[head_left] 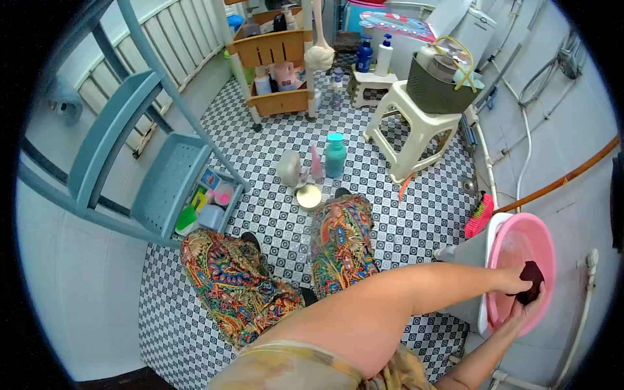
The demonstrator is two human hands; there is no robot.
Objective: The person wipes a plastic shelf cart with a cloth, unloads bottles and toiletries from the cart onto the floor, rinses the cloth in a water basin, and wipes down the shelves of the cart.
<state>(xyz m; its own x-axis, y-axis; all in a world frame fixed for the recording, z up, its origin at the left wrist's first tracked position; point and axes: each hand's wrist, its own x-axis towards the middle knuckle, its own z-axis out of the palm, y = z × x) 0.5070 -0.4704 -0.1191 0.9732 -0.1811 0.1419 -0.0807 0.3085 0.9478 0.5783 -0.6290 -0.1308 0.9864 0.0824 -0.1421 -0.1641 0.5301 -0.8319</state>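
Note:
A crumpled dark maroon cloth (533, 274) is bunched between my two hands over a pink basin (550, 247) at the right. My left hand (511, 281) reaches across from the left and grips the cloth's near side, its fingertips partly hidden. My right hand (528, 309) comes from below and cups the cloth's lower side with curled fingers. Some liquid seems to lie in the basin, which rests on a white and grey support (469, 286). Whether the cloth touches the liquid, I cannot tell.
A pink brush (480, 216) leans near the basin, by an orange-brown pole (565, 181). A white stool (416, 123) bears a dark basket (439, 88). On the tiled floor stand a teal pump bottle (335, 157) and a lidless tin (309, 196). A blue shelf rack (166, 182) is left.

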